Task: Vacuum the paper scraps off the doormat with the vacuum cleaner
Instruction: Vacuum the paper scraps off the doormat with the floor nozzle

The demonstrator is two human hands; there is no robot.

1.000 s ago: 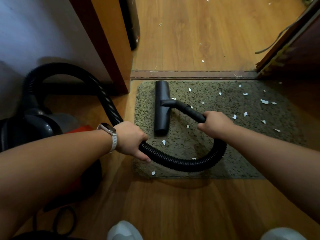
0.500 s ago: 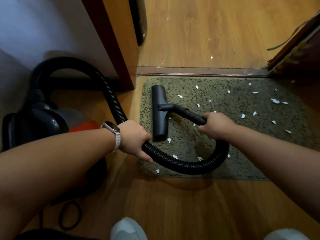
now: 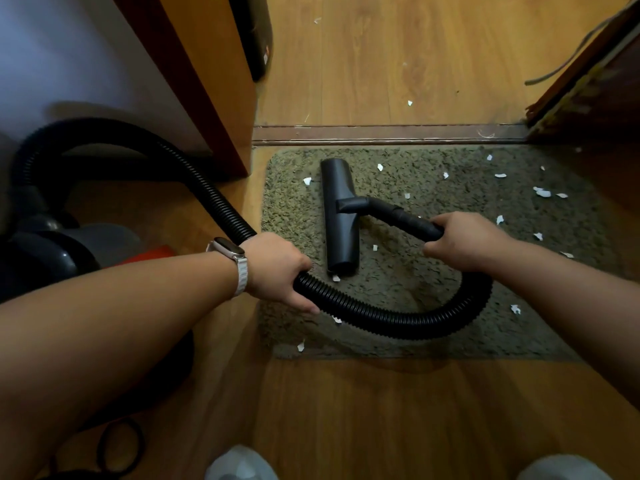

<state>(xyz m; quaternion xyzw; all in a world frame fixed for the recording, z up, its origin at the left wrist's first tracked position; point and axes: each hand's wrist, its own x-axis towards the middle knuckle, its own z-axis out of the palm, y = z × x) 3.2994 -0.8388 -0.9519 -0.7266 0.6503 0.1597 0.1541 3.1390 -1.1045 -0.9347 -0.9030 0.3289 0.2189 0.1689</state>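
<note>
1. Grips the black ribbed plastic hose [image 3: 398, 318] with the left hand [image 3: 277, 268], fingers curled fully round it, over the left edge of the olive-green shaggy doormat [image 3: 415, 271].
2. Clasps the hose's rigid black end tube in the right hand [image 3: 464, 240], fist closed tight on it, above the doormat's middle.
3. Has the long black plastic floor nozzle [image 3: 339, 216] lying flat on the doormat's left half, lengthwise from far edge toward near edge, joined to the tube by a short elbow.
4. Lets the hose sag in a loop between both hands, across the doormat's near half.
5. Leaves small white paper scraps [image 3: 542, 192] strewn over the doormat: thickest toward the far-right corner, a few either side of the nozzle, one touching its near end, one by the near-left corner.
6. Stands beside the dark grey and red vacuum cleaner body [image 3: 45, 251], left of the doormat on the brown wooden floor [image 3: 381, 410].
7. Wears a pale-strapped wristwatch [image 3: 228, 249] on the left wrist.
</note>
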